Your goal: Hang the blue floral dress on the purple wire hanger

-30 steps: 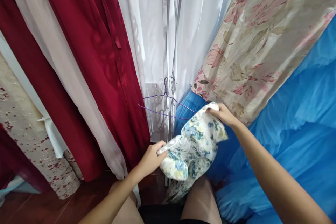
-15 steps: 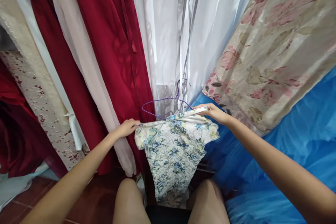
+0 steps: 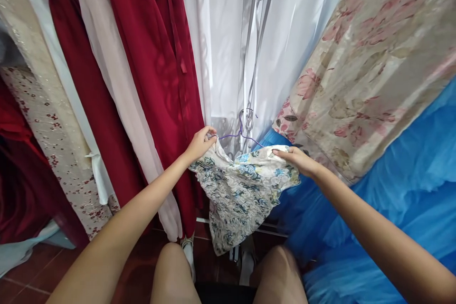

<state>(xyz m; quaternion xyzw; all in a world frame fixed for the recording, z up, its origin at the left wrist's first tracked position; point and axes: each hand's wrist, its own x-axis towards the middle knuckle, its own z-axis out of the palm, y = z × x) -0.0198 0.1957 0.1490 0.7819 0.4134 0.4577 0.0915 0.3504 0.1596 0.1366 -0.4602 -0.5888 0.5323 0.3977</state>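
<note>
A white blouse (image 3: 238, 194) with a blue and yellow floral print hangs in front of my knees on a thin purple hanger (image 3: 241, 134). The hanger's hook is up by the silvery straps, and most of its arms are covered by the cloth. My left hand (image 3: 202, 143) is closed on the blouse's left shoulder, at the hanger's left end. On the other side, my right hand (image 3: 297, 159) pinches the right shoulder, thumb on top of the fabric. Between the two hands the neckline dips in a V.
Dark red dresses (image 3: 149, 57) and a pale pink one (image 3: 110, 76) hang on the left. White fabric (image 3: 224, 33) with silvery straps (image 3: 249, 80) is straight ahead. To the right are a floral dress (image 3: 356, 80) and blue tulle (image 3: 374, 228). Below lies a red tiled floor (image 3: 39, 266).
My left hand has moved up and right, bringing the blouse's left shoulder over the hanger's left arm. The right hand has shifted slightly lower. The blouse's hem has risen a little.
</note>
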